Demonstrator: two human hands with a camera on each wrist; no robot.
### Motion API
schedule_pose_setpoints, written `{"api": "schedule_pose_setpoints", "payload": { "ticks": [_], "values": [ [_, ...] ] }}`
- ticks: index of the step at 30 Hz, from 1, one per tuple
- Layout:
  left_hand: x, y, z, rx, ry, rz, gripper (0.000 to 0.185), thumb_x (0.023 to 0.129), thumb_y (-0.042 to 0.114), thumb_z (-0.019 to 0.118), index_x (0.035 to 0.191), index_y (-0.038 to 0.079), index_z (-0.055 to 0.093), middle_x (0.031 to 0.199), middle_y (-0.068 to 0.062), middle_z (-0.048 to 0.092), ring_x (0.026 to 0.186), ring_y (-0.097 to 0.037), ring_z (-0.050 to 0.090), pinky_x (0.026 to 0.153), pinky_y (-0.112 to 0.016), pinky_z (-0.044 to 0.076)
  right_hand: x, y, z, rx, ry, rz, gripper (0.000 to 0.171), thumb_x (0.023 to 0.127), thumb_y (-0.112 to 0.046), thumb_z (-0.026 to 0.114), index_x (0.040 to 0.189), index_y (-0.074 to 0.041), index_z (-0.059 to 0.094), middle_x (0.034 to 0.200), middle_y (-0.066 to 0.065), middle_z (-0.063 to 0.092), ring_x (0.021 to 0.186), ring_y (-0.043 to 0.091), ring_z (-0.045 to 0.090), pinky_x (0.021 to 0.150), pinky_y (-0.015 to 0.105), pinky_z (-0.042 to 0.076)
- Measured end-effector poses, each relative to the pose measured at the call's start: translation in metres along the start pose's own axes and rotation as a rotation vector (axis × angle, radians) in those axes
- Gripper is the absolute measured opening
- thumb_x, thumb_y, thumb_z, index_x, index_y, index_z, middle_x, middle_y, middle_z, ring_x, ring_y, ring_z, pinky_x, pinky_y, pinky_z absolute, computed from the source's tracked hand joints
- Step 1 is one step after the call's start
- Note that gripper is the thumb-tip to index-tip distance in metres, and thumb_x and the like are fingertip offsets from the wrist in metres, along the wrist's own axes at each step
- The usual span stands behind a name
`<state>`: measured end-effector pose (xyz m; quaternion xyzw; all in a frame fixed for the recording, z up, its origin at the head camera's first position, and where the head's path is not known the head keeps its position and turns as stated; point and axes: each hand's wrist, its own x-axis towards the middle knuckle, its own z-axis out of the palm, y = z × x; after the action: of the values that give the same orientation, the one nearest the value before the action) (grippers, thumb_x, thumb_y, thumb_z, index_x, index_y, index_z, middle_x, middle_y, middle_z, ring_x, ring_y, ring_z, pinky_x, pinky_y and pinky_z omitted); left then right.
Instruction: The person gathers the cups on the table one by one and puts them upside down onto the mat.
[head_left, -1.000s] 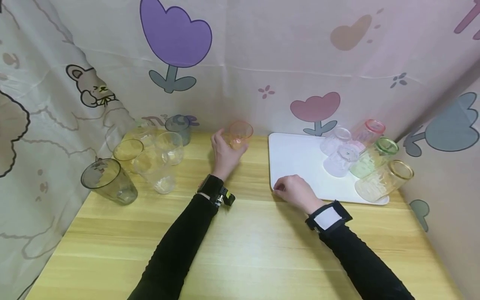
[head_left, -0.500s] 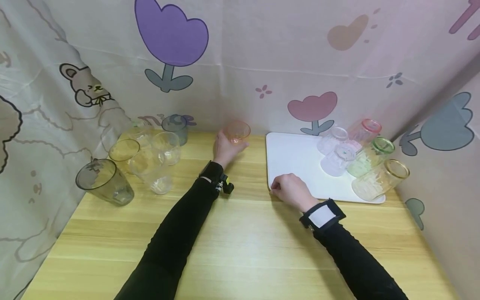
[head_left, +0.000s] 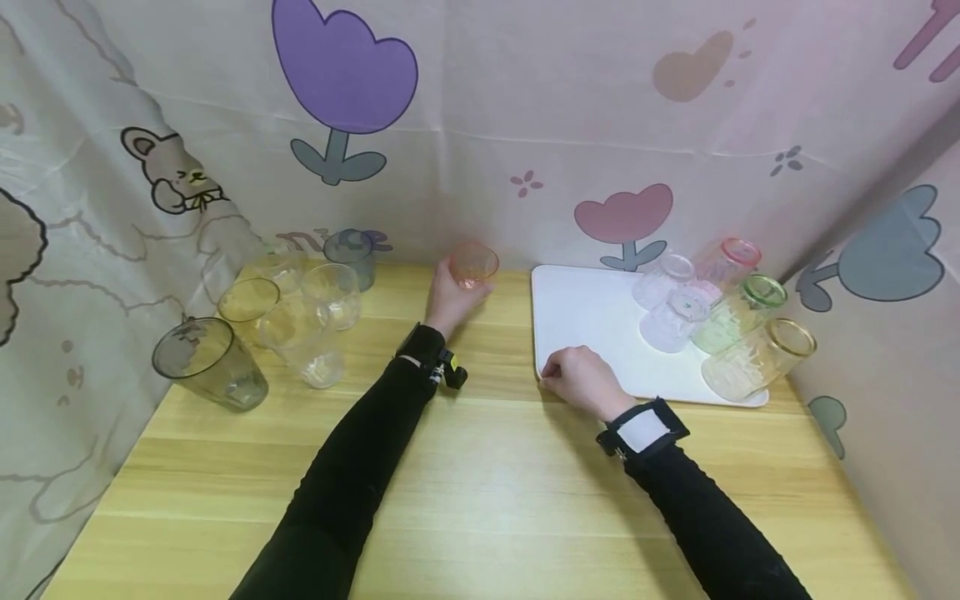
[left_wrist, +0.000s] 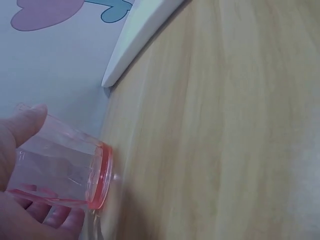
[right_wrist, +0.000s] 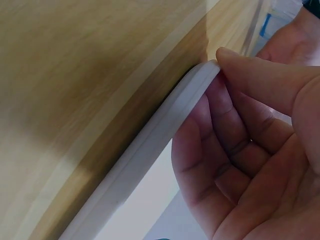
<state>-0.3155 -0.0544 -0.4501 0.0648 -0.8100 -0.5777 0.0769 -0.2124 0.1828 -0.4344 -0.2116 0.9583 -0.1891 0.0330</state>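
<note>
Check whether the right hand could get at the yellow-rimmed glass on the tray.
Probably yes: bare tray lies between the right hand and the yellow-rimmed glass, though the hand would first need to release the tray's corner.

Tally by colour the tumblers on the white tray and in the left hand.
Pale purple tumblers: 2
Pink tumbler: 1
Green tumbler: 1
Amber tumbler: 1
Coral tumbler, in the left hand: 1
Total: 6, with 5 on the white tray

Flower-printed curtain (head_left: 487, 100) hangs behind pale wooden table (head_left: 480, 500).
</note>
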Motion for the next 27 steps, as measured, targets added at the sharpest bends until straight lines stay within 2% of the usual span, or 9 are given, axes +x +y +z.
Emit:
{"api": "schedule_pose_setpoints", "payload": {
  "ticks": [9, 13, 18, 23, 27],
  "values": [
    [-0.012, 0.001, -0.005, -0.108, -0.017, 0.009, 0.092, 0.083, 0.025, 0.089, 0.156, 0.007, 0.035, 0.155, -0.016, 0.046, 0.142, -0.033, 0.046, 0.118, -0.048, 0.040, -0.001, 0.001, 0.000, -0.003, -0.013, 0.006, 0.006, 0.087, -0.013, 0.083, 0.085, -0.009, 0.079, 0.079, 0.001, 0.075, 0.074, 0.017, 0.068, 0.073, 0.040, 0.058],
    [-0.019, 0.005, -0.009, -0.166, -0.038, -0.027, 0.089, 0.087, 0.025, 0.084, 0.157, 0.006, 0.033, 0.158, -0.017, 0.043, 0.144, -0.033, 0.044, 0.120, -0.048, 0.038, 0.000, 0.001, 0.000, -0.008, -0.016, 0.006, 0.006, 0.087, -0.013, 0.083, 0.085, -0.009, 0.078, 0.078, 0.000, 0.074, 0.073, 0.017, 0.067, 0.072, 0.039, 0.058],
    [-0.029, 0.010, -0.015, -0.231, -0.043, -0.100, 0.092, 0.089, 0.042, 0.081, 0.158, 0.007, 0.030, 0.161, -0.017, 0.039, 0.146, -0.032, 0.040, 0.121, -0.047, 0.036, 0.001, 0.000, 0.000, -0.005, -0.014, 0.005, 0.006, 0.087, -0.012, 0.083, 0.084, -0.009, 0.078, 0.077, 0.000, 0.074, 0.072, 0.016, 0.066, 0.070, 0.039, 0.058],
    [-0.039, 0.015, -0.019, -0.311, -0.039, -0.155, 0.099, 0.084, 0.060, 0.080, 0.156, 0.012, 0.033, 0.159, -0.014, 0.040, 0.144, -0.030, 0.042, 0.120, -0.047, 0.037, 0.000, 0.000, -0.001, 0.007, -0.010, 0.006, 0.006, 0.087, -0.012, 0.083, 0.084, -0.009, 0.079, 0.078, 0.001, 0.074, 0.071, 0.016, 0.067, 0.070, 0.038, 0.058],
    [-0.046, 0.020, -0.020, -0.401, -0.036, -0.161, 0.091, 0.085, 0.062, 0.078, 0.150, 0.013, 0.038, 0.151, -0.011, 0.046, 0.135, -0.027, 0.049, 0.115, -0.046, 0.042, -0.002, 0.002, 0.000, 0.019, 0.003, 0.013, 0.006, 0.087, -0.012, 0.083, 0.084, -0.009, 0.079, 0.078, 0.000, 0.075, 0.072, 0.016, 0.067, 0.070, 0.038, 0.057]
  ]
}}
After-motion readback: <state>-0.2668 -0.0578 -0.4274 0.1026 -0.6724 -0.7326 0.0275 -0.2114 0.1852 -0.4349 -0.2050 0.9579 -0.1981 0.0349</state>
